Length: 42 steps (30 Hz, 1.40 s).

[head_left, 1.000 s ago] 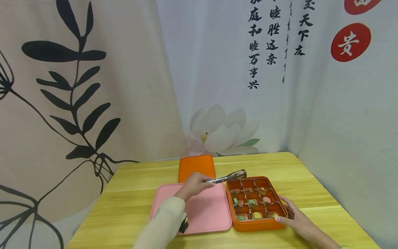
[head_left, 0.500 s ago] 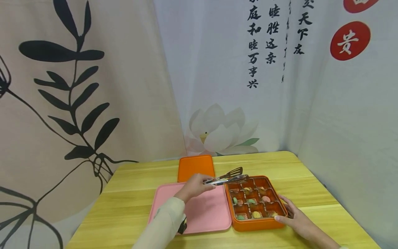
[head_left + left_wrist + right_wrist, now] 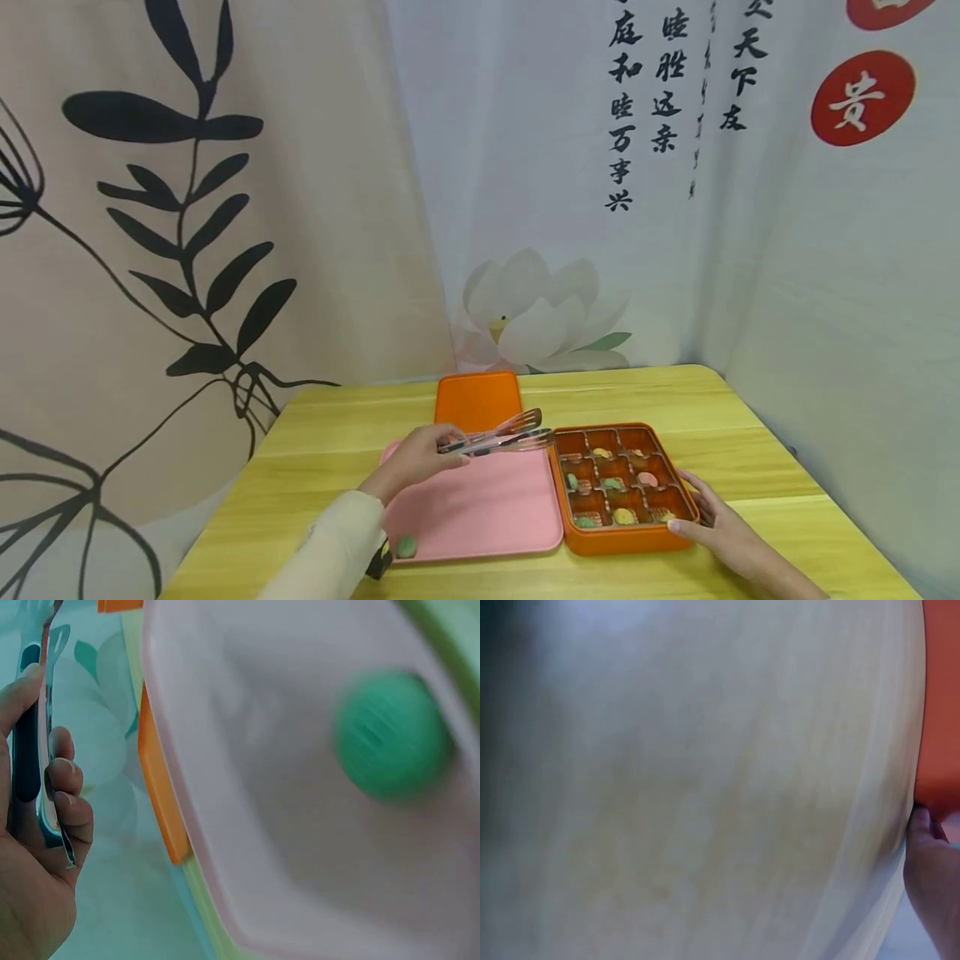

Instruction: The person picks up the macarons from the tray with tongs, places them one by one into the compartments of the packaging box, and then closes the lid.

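In the head view my left hand holds metal serving tongs over the back of the pink tray, their slotted arms spread with nothing between them. The left wrist view shows thumb and curled fingers round the dark grip of the tongs. A green round piece with fine ridges lies at the tray's front left corner. My right hand grips the right front corner of the orange box, thumb in front and fingers along its side. Small green, yellow and pink pieces sit in the box's clear divided insert.
Behind the tray lies a flat orange lid. The wood-grain table backs onto a printed curtain, and another curtain side borders it on the right. The box stands right against the tray's right edge.
My left hand has moved left with the tongs, away from the box and back over the tray. The tongs' arms have spread. The green piece has come into view; my right hand stays at the box.
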Motion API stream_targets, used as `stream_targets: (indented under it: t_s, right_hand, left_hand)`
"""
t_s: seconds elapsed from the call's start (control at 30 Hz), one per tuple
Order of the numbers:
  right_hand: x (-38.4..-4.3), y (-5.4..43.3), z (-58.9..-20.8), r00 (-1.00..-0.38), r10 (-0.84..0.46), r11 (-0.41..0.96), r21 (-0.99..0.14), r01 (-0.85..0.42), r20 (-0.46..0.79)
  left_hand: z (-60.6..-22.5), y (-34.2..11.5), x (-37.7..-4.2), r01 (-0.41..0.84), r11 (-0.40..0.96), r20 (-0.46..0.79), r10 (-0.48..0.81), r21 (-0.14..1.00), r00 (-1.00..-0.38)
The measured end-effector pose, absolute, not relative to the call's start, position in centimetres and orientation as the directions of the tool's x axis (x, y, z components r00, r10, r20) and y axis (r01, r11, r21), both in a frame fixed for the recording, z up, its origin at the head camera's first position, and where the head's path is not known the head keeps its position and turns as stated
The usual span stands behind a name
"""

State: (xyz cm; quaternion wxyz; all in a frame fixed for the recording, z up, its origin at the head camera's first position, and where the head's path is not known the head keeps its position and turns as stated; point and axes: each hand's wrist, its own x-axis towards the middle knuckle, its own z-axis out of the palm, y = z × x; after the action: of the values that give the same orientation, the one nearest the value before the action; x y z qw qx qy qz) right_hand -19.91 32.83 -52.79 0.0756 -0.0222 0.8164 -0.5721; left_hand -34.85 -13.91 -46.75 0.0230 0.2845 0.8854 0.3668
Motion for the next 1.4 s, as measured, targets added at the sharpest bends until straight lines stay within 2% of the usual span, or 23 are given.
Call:
stream_targets:
  t_s: [0.27, 0.57, 0.77, 1.17, 1.4]
  right_hand:
    - [-20.1, 32.9, -52.8, -0.985, -0.133, 0.329, -0.942, 0.059, -0.109]
    - [-20.0, 33.0, -52.9, -0.984, -0.13, 0.348, -0.935, 0.069, -0.121]
    - [-20.1, 33.0, -52.8, -0.984, -0.141, 0.344, -0.937, 0.057, -0.112]
    - [-20.1, 33.2, -52.8, -0.982, -0.149, 0.364, -0.93, 0.056, -0.118]
    - [-20.1, 33.1, -52.6, -0.982, -0.15, 0.359, -0.932, 0.055, -0.116]
  left_hand:
    - [-47.5, -21.1, -32.2, 0.442, 0.571, 0.105, 0.527, 0.692, -0.844]
    - [-48.0, -27.1, -29.7, 0.316, 0.569, 0.014, 0.471, 0.759, -0.882]
    - [-48.0, -29.7, -28.6, 0.277, 0.537, -0.01, 0.47, 0.797, -0.883]
    - [-48.6, -33.0, -26.6, 0.303, 0.488, 0.011, 0.513, 0.819, -0.858]
    - [-48.8, -34.7, -25.3, 0.224, 0.495, -0.077, 0.516, 0.84, -0.853]
